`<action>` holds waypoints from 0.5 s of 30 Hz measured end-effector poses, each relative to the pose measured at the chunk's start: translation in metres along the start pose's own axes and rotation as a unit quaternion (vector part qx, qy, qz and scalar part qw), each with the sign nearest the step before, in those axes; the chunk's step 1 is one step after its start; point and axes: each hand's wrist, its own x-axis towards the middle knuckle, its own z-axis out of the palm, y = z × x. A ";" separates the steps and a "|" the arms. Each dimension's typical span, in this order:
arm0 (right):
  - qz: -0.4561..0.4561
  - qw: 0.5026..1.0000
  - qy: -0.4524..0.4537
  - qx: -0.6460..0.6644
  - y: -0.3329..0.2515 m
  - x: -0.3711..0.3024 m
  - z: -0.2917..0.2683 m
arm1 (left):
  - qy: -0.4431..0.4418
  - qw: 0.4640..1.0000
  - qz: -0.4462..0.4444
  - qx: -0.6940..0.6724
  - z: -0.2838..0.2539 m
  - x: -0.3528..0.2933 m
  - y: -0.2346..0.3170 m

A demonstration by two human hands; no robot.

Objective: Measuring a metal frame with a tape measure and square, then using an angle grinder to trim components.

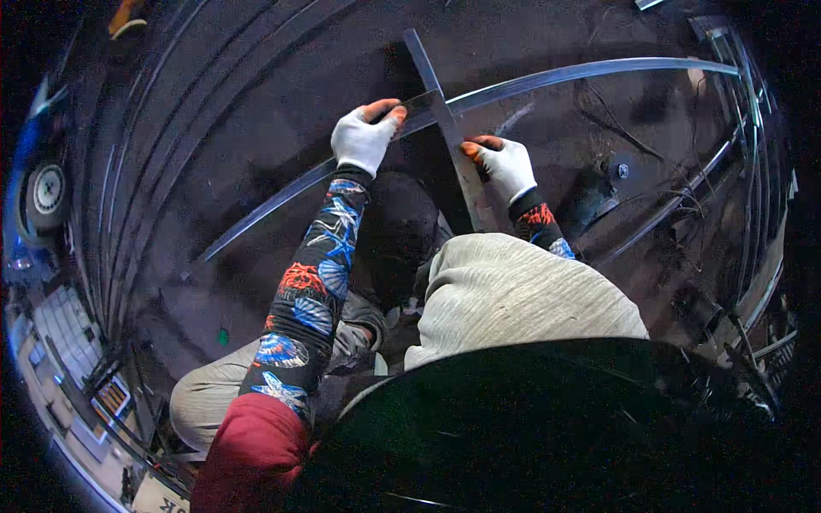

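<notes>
A long shiny metal bar (pixel 590 73) lies across the floor, and a shorter metal bar (pixel 419 58) crosses it. At the crossing sits a flat L-shaped metal piece that looks like a try square (pixel 457 154), one arm along the shorter bar, the other toward my left hand. My left hand (pixel 363 141), in a white glove with orange fingertips, pinches the end of that arm. Gloved the same way, my right hand (pixel 505 162) has thumb and fingers closed at the right edge of the long arm. Its exact contact with the bar underneath is hidden.
Long thin rods (pixel 184 141) curve over the floor at the left, near a blue vehicle's wheel (pixel 47 190). Dark cables (pixel 629 137) and a dark cylindrical object (pixel 590 201) lie to the right. Metal lengths (pixel 753 162) stand along the right rim. A shoe (pixel 128 21) shows far left.
</notes>
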 end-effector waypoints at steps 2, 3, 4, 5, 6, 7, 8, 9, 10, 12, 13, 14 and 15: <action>0.027 1.000 0.006 -0.016 -0.009 -0.005 0.001 | -0.002 1.000 -0.007 -0.002 0.000 0.000 0.000; 0.026 1.000 0.001 -0.015 -0.006 -0.002 0.000 | -0.010 1.000 -0.012 -0.006 0.001 0.001 0.000; 0.014 1.000 0.001 -0.006 -0.003 -0.001 -0.001 | -0.014 0.999 -0.002 -0.042 0.002 0.003 -0.004; 0.002 1.000 0.002 0.004 -0.002 0.000 -0.001 | -0.011 0.999 -0.001 -0.041 0.000 0.005 -0.009; 0.010 1.000 -0.002 0.000 -0.001 0.001 0.000 | -0.006 0.999 0.001 -0.034 -0.001 0.006 -0.013; 0.012 1.000 0.001 0.000 -0.003 0.000 -0.002 | -0.005 1.000 0.002 -0.029 0.001 0.007 -0.016; 0.029 1.000 -0.010 0.002 -0.005 0.000 -0.002 | -0.011 0.999 -0.001 -0.046 0.001 0.009 -0.018; 0.046 0.999 -0.021 0.004 -0.006 0.000 -0.003 | -0.016 0.999 0.000 -0.046 0.001 0.010 -0.020; 0.008 1.000 -0.009 -0.006 -0.004 0.001 0.000 | -0.007 1.000 0.010 -0.015 0.001 0.009 -0.018; 0.013 1.000 -0.008 0.002 -0.004 -0.001 -0.001 | 0.003 0.999 0.025 0.042 0.001 0.007 -0.015; 0.015 1.000 -0.015 0.008 -0.006 -0.003 -0.001 | -0.003 0.999 0.027 0.043 0.001 0.005 -0.011; 0.018 1.000 -0.006 -0.018 0.000 0.000 -0.001 | -0.001 0.998 0.025 0.056 0.001 0.003 -0.007; 0.019 1.000 -0.001 -0.015 0.003 0.001 -0.001 | 0.002 0.997 0.024 0.070 0.001 0.001 -0.003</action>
